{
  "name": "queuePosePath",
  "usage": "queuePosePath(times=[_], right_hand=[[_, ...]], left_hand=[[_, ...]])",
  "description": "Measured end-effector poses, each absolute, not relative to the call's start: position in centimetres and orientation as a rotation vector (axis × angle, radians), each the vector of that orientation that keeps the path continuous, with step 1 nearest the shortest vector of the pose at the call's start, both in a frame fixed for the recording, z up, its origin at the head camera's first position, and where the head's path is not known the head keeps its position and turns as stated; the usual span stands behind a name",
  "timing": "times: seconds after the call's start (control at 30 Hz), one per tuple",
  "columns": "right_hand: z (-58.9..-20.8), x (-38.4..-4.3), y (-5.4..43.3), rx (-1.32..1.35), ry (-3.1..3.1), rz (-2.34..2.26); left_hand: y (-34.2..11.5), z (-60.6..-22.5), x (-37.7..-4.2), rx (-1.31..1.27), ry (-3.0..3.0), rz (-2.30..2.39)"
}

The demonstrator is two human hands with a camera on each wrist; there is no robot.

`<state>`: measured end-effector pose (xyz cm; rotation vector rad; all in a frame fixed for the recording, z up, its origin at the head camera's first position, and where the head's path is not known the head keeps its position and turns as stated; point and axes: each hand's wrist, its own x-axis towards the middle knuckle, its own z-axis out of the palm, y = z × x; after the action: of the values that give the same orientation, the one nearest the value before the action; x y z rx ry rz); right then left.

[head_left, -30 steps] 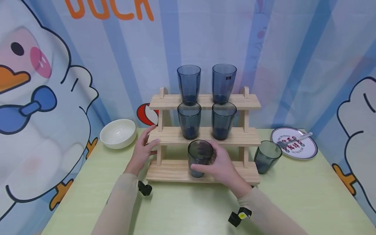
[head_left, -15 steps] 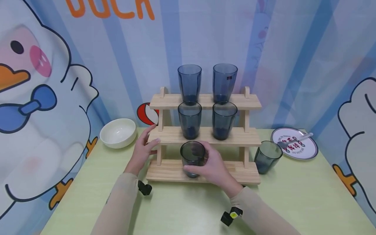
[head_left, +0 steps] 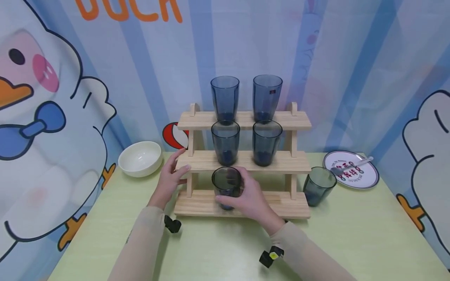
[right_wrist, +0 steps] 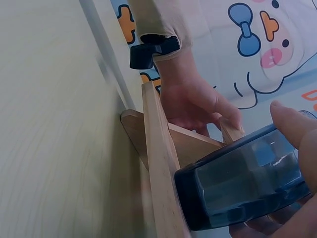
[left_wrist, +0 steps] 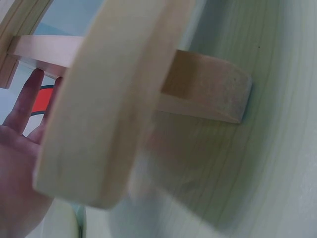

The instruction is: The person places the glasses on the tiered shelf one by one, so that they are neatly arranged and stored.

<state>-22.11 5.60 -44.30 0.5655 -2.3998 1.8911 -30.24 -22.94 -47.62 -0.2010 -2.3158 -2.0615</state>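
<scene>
My right hand [head_left: 252, 199] grips a dark blue-grey glass [head_left: 225, 181] by its side, thumb in front. The glass stands upright on the left half of the bottom board of a three-tier wooden rack [head_left: 274, 205]; in the right wrist view the base of this glass [right_wrist: 233, 183] meets the board. My left hand [head_left: 169, 180] holds the left end of the rack's middle board, its thumb in front. The left wrist view has its extended fingers [left_wrist: 25, 101] behind the board. Two glasses [head_left: 225, 142] stand on the middle tier, two more [head_left: 267, 97] on the top tier.
Right of the rack, another glass [head_left: 319, 187] leans at a tilt near a patterned plate [head_left: 369, 179] with a spoon [head_left: 353, 166] on it. A white bowl [head_left: 140, 159] sits to the left. Behind everything hangs a printed curtain [head_left: 158, 78].
My right hand has moved left along the bottom board together with the glass, from near the middle to below the left column of glasses. My left hand has stayed on the rack.
</scene>
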Motion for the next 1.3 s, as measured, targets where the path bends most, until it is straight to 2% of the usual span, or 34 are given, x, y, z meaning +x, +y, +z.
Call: queuePosePath(times=[0.93,1.3], right_hand=[[-44.74,-21.38,5.01,0.472,-2.458,1.792],[-44.65,-21.53,5.38,0.511,-2.481,1.82]], left_hand=[[-22.86,-47.59,-30.19,-0.21,-2.32,-2.065],[-22.82,-47.54,-30.27,-0.208,-2.307,-2.071]])
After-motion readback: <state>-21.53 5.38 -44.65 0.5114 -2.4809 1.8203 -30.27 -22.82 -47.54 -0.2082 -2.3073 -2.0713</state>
